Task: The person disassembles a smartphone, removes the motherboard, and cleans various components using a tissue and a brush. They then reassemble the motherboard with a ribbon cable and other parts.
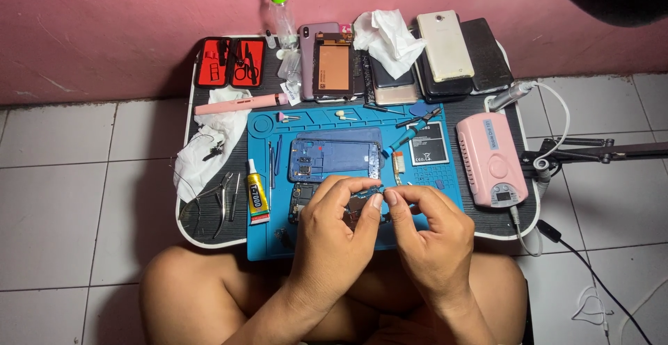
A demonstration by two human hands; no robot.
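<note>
- Where the bare knees frame the near edge of the worktop (209, 237), both hands meet over the blue mat (264, 241).
- Left hand (332, 237): fingers closed, pinching one end of a small dark circuit part (367, 193).
- Right hand (433, 237): thumb and forefinger closed on the other end of the same part, which sits just above the mat between the fingertips.
- Just beyond the hands, a blue phone frame (334, 158) lies flat on the mat; a darker opened phone body (300, 200) lies beside the left hand.
- Left of these: a yellow glue tube (257, 193), with tweezers and cutters (224, 204) on the bare worktop.
- Right: a black battery (427, 144) and a pink box-shaped unit (491, 158), cabled.
- Mid-distance: a pink pen-shaped tool (236, 103) and a white cloth (205, 147).
- Far edge: a red tool case (231, 62), a clear bottle with green cap (280, 7), stacked phones (445, 46) and crumpled tissue (386, 35), against a pink wall.
</note>
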